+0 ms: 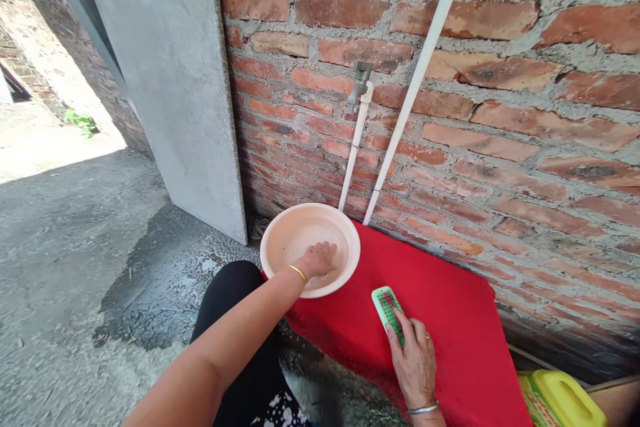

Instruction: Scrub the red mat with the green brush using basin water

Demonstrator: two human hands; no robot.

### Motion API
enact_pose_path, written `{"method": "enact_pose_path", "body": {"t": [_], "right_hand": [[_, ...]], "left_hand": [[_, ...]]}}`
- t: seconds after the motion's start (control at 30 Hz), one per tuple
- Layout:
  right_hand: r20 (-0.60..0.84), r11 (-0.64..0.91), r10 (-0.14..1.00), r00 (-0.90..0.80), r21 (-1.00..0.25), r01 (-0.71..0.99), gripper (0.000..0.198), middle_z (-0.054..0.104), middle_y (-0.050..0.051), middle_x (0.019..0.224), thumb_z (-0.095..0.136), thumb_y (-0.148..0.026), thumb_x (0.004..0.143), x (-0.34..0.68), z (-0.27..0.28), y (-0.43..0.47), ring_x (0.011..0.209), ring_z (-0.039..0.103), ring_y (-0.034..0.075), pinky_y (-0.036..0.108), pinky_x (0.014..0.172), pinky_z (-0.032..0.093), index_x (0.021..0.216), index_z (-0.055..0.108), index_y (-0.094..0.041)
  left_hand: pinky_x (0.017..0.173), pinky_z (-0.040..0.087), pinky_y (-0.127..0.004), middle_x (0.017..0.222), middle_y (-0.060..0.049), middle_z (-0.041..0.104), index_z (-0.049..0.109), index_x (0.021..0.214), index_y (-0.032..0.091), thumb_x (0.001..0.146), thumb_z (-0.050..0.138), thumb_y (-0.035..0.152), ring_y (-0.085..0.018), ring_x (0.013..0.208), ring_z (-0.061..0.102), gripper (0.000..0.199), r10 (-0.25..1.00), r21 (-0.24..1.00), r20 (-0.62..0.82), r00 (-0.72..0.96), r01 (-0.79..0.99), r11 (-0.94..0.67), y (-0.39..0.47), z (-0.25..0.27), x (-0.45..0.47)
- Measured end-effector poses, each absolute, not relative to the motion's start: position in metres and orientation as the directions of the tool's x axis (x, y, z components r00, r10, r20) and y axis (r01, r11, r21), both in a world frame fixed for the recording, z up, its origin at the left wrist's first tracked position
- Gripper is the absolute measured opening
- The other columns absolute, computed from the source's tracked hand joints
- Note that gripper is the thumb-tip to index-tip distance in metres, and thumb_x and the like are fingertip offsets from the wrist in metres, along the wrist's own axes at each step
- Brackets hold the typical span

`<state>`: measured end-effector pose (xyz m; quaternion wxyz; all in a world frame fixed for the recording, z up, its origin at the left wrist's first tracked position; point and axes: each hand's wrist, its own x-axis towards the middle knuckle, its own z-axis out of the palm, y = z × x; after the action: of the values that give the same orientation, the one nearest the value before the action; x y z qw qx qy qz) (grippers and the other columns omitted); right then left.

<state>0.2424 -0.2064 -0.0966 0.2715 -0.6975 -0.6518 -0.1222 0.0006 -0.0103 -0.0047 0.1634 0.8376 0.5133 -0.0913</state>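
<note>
My left hand [321, 259] reaches into a pale pink plastic basin [267, 250], palm down with its fingers loosely apart and slightly bent. I see nothing held in it; its underside is hidden. The basin stands at the left end of a red cloth [450, 300] and seems to hold shallow water. Over the cloth, my right hand [414, 353] is closed around one end of a green scrubbing brush [385, 300], thumb on one side and fingers on the other. Bristles on the brush face up towards me.
A brick wall [530, 173] rises behind, with a metal tap [359, 83] and a long white pipe [413, 93]. A grey slab [170, 93] leans at the left. A yellow jug [560, 393] sits at the lower right. The floor [145, 280] is wet beside my knee.
</note>
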Motion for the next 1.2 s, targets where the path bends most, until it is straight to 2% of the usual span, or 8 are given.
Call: {"method": "enact_pose_path", "body": {"t": [0.17, 0.4, 0.5, 0.57, 0.73, 0.8, 1.07, 1.2], "right_hand": [[0.437, -0.044, 0.893, 0.107, -0.154, 0.987, 0.045, 0.06, 0.006, 0.093, 0.037, -0.053, 0.095, 0.23, -0.088, -0.194, 0.078, 0.055, 0.019, 0.033, 0.074, 0.042, 0.122, 0.062, -0.027], [0.436, -0.427, 0.783, 0.443, -0.139, 0.893, 0.063, 0.056, 0.008, 0.084, 0.026, -0.062, 0.094, 0.307, -0.076, -0.202, 0.064, 0.05, 0.019, 0.033, 0.06, 0.038, 0.121, 0.064, -0.019], [0.431, -0.504, 0.734, 0.524, -0.17, 0.847, 0.064, 0.056, 0.008, 0.086, 0.027, -0.065, 0.092, 0.321, -0.076, -0.219, 0.063, 0.05, 0.02, 0.033, 0.057, 0.037, 0.121, 0.063, -0.021], [0.422, -0.448, 0.761, 0.493, -0.208, 0.87, 0.061, 0.057, 0.008, 0.089, 0.029, -0.065, 0.092, 0.308, -0.079, -0.224, 0.068, 0.053, 0.02, 0.033, 0.058, 0.039, 0.12, 0.064, -0.023], [0.388, -0.074, 0.906, 0.17, -0.25, 0.965, 0.044, 0.06, 0.005, 0.097, 0.036, -0.053, 0.096, 0.241, -0.087, -0.214, 0.084, 0.058, 0.019, 0.031, 0.076, 0.045, 0.122, 0.062, -0.029], [0.381, -0.066, 0.912, 0.15, -0.224, 0.972, 0.041, 0.061, 0.005, 0.098, 0.037, -0.049, 0.096, 0.233, -0.087, -0.209, 0.084, 0.058, 0.018, 0.031, 0.077, 0.045, 0.124, 0.061, -0.03], [0.329, -0.563, 0.753, 0.57, -0.129, 0.817, 0.053, 0.058, 0.01, 0.097, 0.031, -0.052, 0.096, 0.322, -0.069, -0.24, 0.078, 0.058, 0.02, 0.033, 0.069, 0.044, 0.128, 0.058, -0.02], [0.313, -0.658, 0.701, 0.641, -0.064, 0.751, 0.051, 0.059, 0.012, 0.1, 0.038, -0.052, 0.093, 0.333, -0.062, -0.248, 0.084, 0.059, 0.024, 0.036, 0.073, 0.043, 0.129, 0.056, -0.021]], "left_hand": [[0.095, 0.046, -0.049, 0.128, -0.018, 0.057, 0.049, 0.126, 0.017, 0.087, 0.059, 0.043, -0.035, 0.119, 0.057, 0.048, 0.83, 0.176, -0.344, 0.439, 0.898, -0.402, -0.007, -0.009, 0.0], [0.097, 0.046, -0.047, 0.132, -0.022, 0.057, 0.051, 0.128, 0.013, 0.085, 0.059, 0.053, -0.035, 0.122, 0.056, 0.059, 0.825, 0.173, -0.387, 0.412, 0.911, -0.374, -0.005, -0.007, -0.002], [0.097, 0.046, -0.047, 0.134, -0.021, 0.055, 0.051, 0.13, 0.014, 0.086, 0.056, 0.05, -0.034, 0.123, 0.056, 0.057, 0.804, 0.167, -0.406, 0.434, 0.9, -0.402, -0.004, -0.005, -0.002], [0.097, 0.046, -0.048, 0.135, -0.021, 0.055, 0.051, 0.13, 0.014, 0.087, 0.054, 0.049, -0.035, 0.123, 0.055, 0.056, 0.793, 0.164, -0.412, 0.448, 0.893, -0.42, -0.003, -0.007, -0.003], [0.098, 0.046, -0.045, 0.134, -0.02, 0.055, 0.053, 0.125, 0.015, 0.083, 0.057, 0.048, -0.033, 0.122, 0.056, 0.054, 0.763, 0.183, -0.408, 0.502, 0.863, -0.47, 0.005, -0.019, -0.009], [0.099, 0.046, -0.043, 0.131, -0.018, 0.057, 0.054, 0.124, 0.016, 0.08, 0.06, 0.045, -0.032, 0.12, 0.057, 0.053, 0.756, 0.182, -0.403, 0.516, 0.855, -0.486, 0.009, -0.023, -0.012], [0.096, 0.048, -0.038, 0.123, -0.017, 0.062, 0.058, 0.118, 0.013, 0.07, 0.067, 0.037, -0.03, 0.113, 0.061, 0.054, 0.711, 0.158, -0.451, 0.54, 0.832, -0.532, 0.019, -0.025, -0.009], [0.095, 0.047, -0.037, 0.113, -0.015, 0.068, 0.061, 0.113, 0.014, 0.068, 0.068, 0.038, -0.029, 0.107, 0.063, 0.051, 0.683, 0.225, -0.463, 0.565, 0.82, -0.526, 0.019, -0.016, -0.004]]}}
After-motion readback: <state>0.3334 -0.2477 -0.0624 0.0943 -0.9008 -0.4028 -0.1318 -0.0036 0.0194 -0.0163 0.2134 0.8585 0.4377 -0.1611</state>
